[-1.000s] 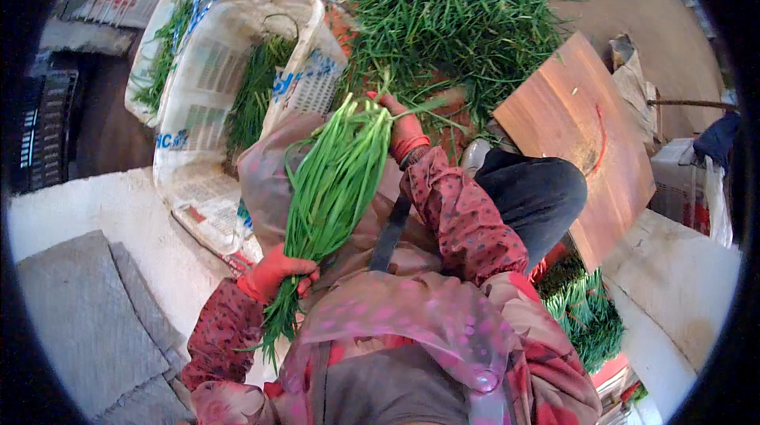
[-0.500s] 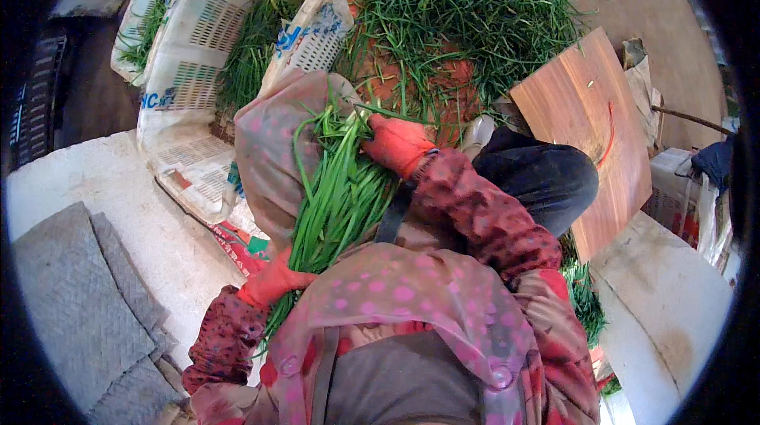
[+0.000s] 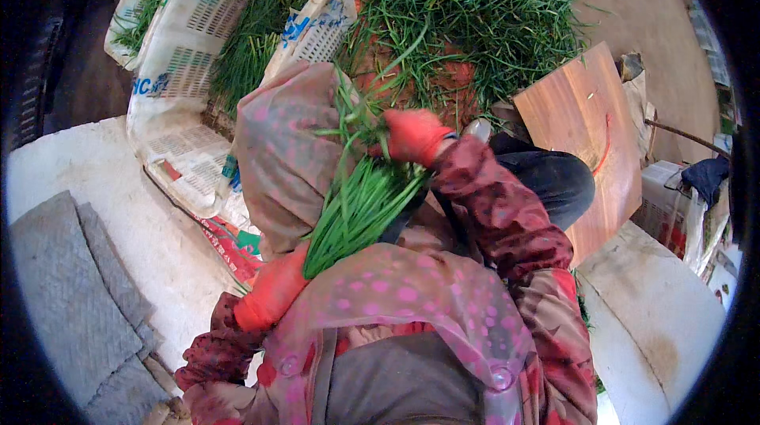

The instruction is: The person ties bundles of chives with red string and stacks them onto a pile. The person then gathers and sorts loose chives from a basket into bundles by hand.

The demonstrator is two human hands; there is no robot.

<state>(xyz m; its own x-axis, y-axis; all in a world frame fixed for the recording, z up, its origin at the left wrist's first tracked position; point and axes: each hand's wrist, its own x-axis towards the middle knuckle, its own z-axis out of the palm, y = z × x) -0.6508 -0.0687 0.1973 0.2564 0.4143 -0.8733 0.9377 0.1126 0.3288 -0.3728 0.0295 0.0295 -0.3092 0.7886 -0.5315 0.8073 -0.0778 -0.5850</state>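
the red-gloved left hand [image 3: 273, 289] grips the near end of a long, bright green bunch of leafy stalks [image 3: 358, 205], which slants far and right; at its far end the red-gloved right hand [image 3: 413, 137], blurred, seems closed on a ragged tuft of green stalks [image 3: 362, 125]. the bunch looks only partly tidied, with no visible tie. far left, a white perforated plastic basket [image 3: 188, 68] already holds darker greens [image 3: 257, 41]; straight beyond, a big, loose green heap [image 3: 475, 21] suggests much is left.
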